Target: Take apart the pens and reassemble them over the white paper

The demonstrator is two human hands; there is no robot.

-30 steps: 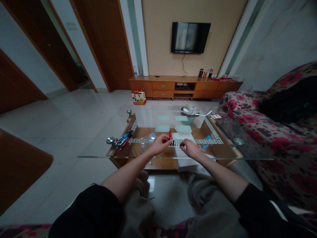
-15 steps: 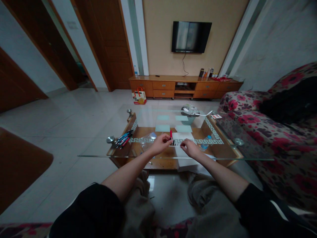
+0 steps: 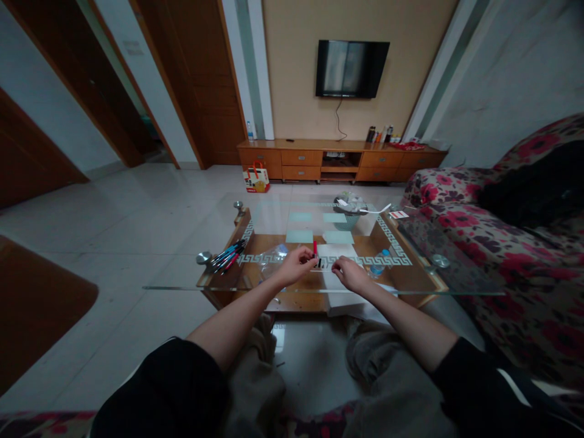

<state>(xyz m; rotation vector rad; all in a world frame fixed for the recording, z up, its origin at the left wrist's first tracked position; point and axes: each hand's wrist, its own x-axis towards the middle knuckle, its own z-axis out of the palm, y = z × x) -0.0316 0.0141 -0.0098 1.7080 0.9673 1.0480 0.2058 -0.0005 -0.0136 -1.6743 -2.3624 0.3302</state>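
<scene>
Figure: seated view over the glass table (image 3: 191,287). My left hand (image 3: 295,265) pinched a red marker (image 3: 314,247) between thumb and fingers, its body standing nearly upright with the red end toward 12 o'clock; the grip was clamped on its lower part. My right hand (image 3: 350,274) lay just at 3 o'clock of it, fingers curled together near the marker's dark lower end; whether they gripped a cap or only touched the white paper (image 3: 335,250) beneath could not be told. The step in hand appeared to be working the marker's end, capping or uncapping; the next move would call for a steady pull or push along its axis. Both forearms reached forward, wrists low over the glass. A bundle of pens (image 3: 227,255) lay at 9 o'clock.
</scene>
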